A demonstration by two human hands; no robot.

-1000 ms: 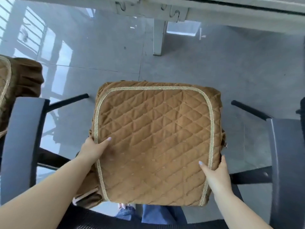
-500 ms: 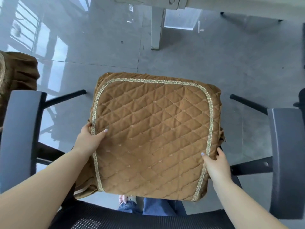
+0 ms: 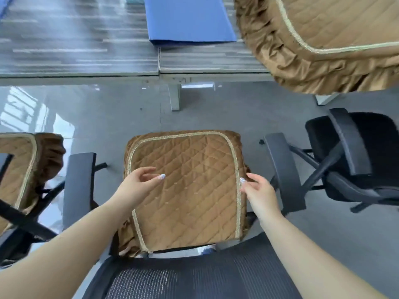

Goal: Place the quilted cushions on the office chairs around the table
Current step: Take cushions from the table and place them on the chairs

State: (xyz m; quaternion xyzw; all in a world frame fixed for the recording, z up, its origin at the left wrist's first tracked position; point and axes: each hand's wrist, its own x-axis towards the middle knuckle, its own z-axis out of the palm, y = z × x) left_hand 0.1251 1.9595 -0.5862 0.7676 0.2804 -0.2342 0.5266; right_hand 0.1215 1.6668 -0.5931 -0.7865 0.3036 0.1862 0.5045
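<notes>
A brown quilted cushion (image 3: 190, 186) with gold trim lies flat on the seat of the black office chair (image 3: 194, 277) right below me, between its two armrests. My left hand (image 3: 138, 184) hovers over the cushion's left side with fingers loosely spread, holding nothing. My right hand (image 3: 257, 190) is at the cushion's right edge, fingers relaxed, thumb near the trim. Another quilted cushion (image 3: 319, 33) with a ruffled skirt lies on the table (image 3: 86, 50) at the top right. A third cushion (image 3: 19, 167) sits on the chair at the far left.
A bare black office chair (image 3: 356, 160) stands to the right. A blue folder (image 3: 187, 18) lies on the grey striped table ahead. The table's white legs (image 3: 174, 98) stand on the glossy grey floor beyond the chair.
The cushion has come down onto the chair seat, and both hands have let go of its edges. My view has tilted up, bringing the table and the right-hand chair into sight.
</notes>
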